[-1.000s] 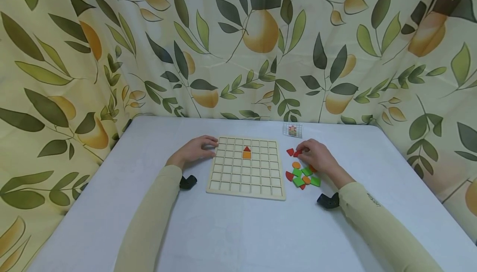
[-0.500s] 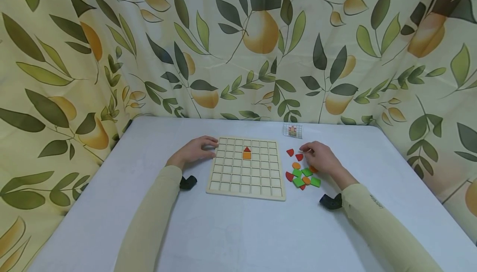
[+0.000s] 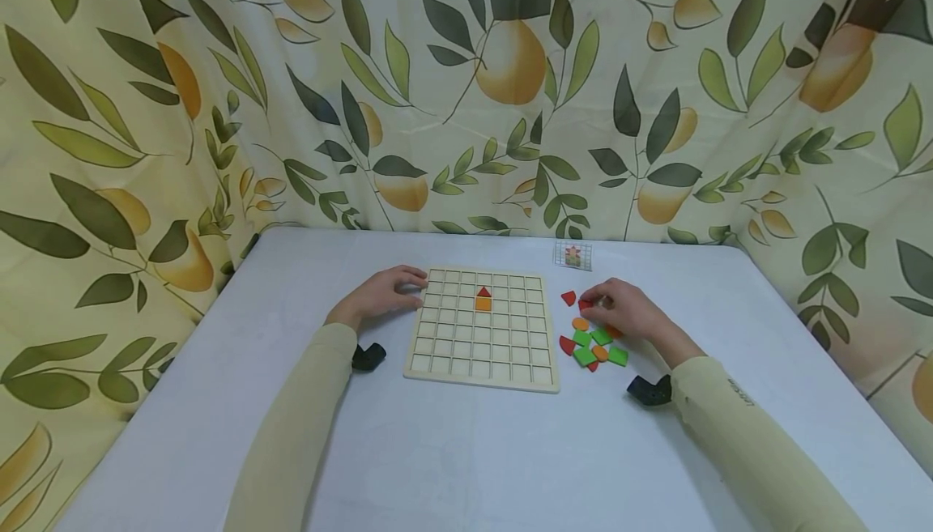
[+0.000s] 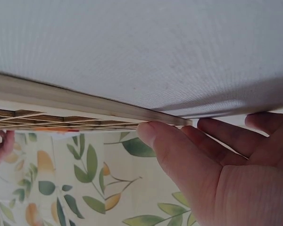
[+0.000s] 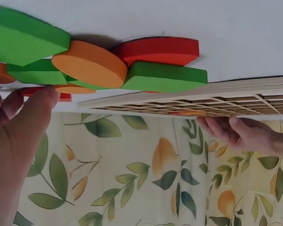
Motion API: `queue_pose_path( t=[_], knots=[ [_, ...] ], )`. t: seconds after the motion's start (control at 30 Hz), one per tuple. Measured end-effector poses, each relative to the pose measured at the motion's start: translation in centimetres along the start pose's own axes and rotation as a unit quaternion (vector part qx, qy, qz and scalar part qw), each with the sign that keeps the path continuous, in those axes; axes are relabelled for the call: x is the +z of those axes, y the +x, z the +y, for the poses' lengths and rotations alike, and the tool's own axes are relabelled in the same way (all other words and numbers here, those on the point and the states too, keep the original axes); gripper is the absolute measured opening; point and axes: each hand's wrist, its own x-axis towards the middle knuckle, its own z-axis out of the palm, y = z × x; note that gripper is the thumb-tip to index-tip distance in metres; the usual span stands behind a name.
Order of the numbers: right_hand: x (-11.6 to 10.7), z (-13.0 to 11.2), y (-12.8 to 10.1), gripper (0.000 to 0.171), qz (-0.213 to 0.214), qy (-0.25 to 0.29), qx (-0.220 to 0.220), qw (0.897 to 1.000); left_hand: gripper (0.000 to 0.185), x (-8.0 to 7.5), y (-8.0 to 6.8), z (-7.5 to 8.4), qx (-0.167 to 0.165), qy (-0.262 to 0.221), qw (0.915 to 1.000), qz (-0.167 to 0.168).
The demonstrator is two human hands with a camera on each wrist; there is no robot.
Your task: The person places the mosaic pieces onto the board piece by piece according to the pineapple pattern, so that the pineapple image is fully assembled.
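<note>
Pick-up step, as judged: right hand [image 3: 619, 311] pinches a small red wooden piece [image 3: 584, 304] on the white desk [image 3: 452, 451] beside the loose coloured pieces [image 3: 594, 346], left hand [image 3: 382, 293] rests relaxed against the wooden grid board [image 3: 481, 346]; next, lifting it to a free cell.

No legible text: small dark print on the right sleeve [image 3: 738, 394], lower right, is too blurred to read.

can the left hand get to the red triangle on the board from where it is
Probably yes: the left hand rests at the grid board edge, and only bare cells lie between it and the red triangle.
</note>
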Motion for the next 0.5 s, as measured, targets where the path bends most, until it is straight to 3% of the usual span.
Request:
queue_pose_path(
  t=[0.2, 0.5],
  knots=[
    [0.08, -0.36, 0.06, 0.029, 0.009, 0.006, -0.015, 1.0, 0.04, 0.03, 0.01, -0.05, 0.002, 0.004, 1.0, 0.002],
    [0.4, -0.63, 0.63, 0.033, 0.014, 0.009, 0.008, 1.0, 0.04, 0.03, 0.02, -0.03, -0.002, 0.002, 1.0, -0.001]
  ],
)
